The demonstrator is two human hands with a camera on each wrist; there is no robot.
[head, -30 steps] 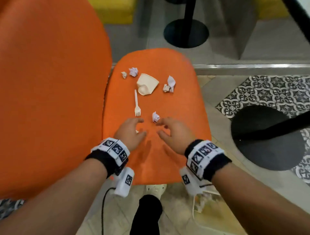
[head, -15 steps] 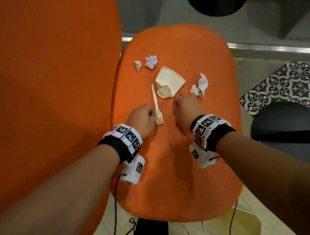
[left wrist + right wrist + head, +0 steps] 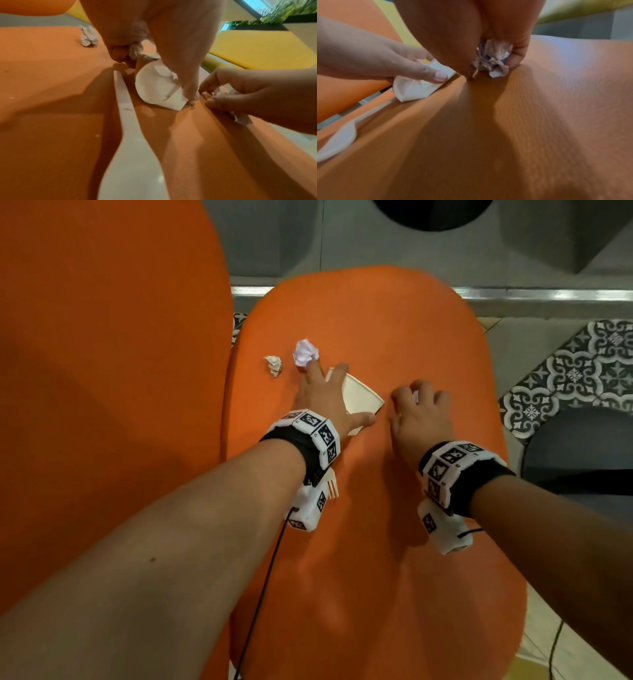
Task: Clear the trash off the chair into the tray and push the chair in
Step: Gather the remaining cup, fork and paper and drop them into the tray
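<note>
Chair seat (image 3: 376,525): flattened cup (image 3: 361,397) centre, fork (image 3: 332,487) at its 7 o'clock, two paper wads (image 3: 306,352) (image 3: 274,365) at 10–11 o'clock.

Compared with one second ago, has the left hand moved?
Yes. The left hand went forward past the fork, from near its tines onto the paper cup.

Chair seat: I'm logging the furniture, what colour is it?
The chair seat is plain orange, clearest in the head view.

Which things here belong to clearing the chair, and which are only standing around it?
For the job:
- orange chair seat
- flattened paper cup under the left hand
- crumpled paper in the right hand
- two paper balls and
- plastic fork

Just around:
- second orange chair
- patterned floor tiles
- black table base
</note>
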